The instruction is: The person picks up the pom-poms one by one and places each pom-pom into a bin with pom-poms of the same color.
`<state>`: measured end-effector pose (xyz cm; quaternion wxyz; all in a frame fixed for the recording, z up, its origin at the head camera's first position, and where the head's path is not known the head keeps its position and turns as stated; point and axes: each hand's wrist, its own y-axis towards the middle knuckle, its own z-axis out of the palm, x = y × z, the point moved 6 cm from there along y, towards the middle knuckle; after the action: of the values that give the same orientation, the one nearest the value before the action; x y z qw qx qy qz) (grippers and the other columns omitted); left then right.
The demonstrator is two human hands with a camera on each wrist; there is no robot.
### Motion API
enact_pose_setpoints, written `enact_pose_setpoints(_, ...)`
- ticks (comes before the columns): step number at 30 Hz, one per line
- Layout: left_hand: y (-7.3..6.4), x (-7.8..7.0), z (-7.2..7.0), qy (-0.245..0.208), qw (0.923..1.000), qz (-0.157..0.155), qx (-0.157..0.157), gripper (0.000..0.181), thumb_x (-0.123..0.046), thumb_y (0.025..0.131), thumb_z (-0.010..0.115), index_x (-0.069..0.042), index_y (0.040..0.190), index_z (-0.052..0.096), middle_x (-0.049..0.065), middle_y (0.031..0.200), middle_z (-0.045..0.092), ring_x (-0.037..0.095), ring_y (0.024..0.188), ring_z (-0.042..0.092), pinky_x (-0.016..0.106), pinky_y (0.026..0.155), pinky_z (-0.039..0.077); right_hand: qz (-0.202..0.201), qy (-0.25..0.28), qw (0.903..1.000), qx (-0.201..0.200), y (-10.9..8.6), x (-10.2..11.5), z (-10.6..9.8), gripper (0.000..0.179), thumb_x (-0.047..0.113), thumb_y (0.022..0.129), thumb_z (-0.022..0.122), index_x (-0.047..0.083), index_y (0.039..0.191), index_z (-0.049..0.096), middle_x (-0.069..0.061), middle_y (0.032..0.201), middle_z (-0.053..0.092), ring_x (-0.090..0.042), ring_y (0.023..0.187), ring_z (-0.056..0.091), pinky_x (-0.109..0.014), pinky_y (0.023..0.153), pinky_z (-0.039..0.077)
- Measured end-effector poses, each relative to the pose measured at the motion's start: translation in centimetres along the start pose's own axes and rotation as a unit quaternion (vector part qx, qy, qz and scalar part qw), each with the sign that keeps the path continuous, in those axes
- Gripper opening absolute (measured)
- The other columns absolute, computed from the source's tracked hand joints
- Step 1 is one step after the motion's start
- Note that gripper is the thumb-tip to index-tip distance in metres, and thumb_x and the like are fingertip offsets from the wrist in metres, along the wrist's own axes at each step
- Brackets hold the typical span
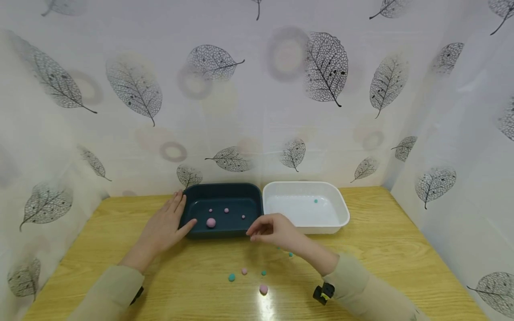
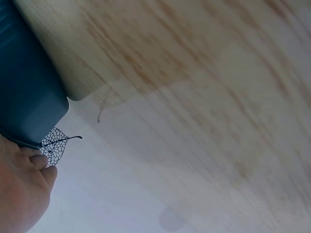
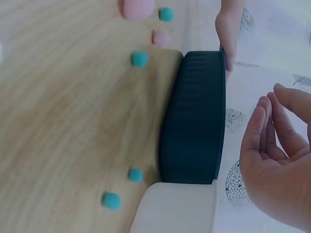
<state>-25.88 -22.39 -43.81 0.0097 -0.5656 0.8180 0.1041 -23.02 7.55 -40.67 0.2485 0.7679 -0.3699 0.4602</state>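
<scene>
The dark tray (image 1: 225, 234) holds four pink balls (image 1: 211, 222), the white tray (image 1: 321, 230) one teal ball (image 1: 316, 201); six others (image 1: 263, 289) are left on the table (image 1: 385, 254). Left hand (image 1: 162, 226) touches the dark tray, fingers extended; right hand (image 1: 280, 231) curves loosely, seemingly empty.

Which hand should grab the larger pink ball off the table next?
Probably the right hand: it hovers nearer that pink ball and looks empty, while the left hand touches the dark tray.
</scene>
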Motion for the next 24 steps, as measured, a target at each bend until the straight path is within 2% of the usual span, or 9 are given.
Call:
enact_pose_setpoints(7,0.1,-0.1,-0.2,0.003,1.0,-0.001,0.004,0.084,-0.047,0.107,0.058,0.015,0.159,0.032,0.033,0.171,0.025,0.049,0.16,0.027,0.06,0.129,0.031,-0.007,0.008,0.9999,0.012,-1.5,-0.5,0.5,0.015,0.002,0.095,0.076,-0.006,0.108,0.078,-0.02,0.104,0.079,0.002,0.083,0.069,-0.018,0.079,0.061)
enact_pose_setpoints(13,0.1,0.0,-0.1,0.004,1.0,-0.001,0.003,0.085,-0.047,0.107,0.058,0.014,0.16,0.032,0.033,0.171,0.025,0.049,0.16,0.028,0.06,0.129,0.032,-0.013,0.014,0.9995,0.024,-2.7,-1.4,1.1,0.012,0.0,0.095,0.076,-0.005,0.106,0.077,-0.026,0.105,0.078,0.004,0.084,0.068,-0.018,0.078,0.061)
enact_pose_setpoints(24,0.1,-0.3,-0.3,0.006,1.0,0.0,0.002,0.084,-0.046,0.107,0.059,0.015,0.159,0.033,0.033,0.171,0.026,0.049,0.159,0.029,0.06,0.129,0.033,-0.002,0.027,0.9989,0.039,-4.7,-3.5,2.5,0.012,-0.001,0.09,0.079,-0.005,0.101,0.079,-0.017,0.096,0.078,0.005,0.08,0.065,-0.017,0.074,0.06)
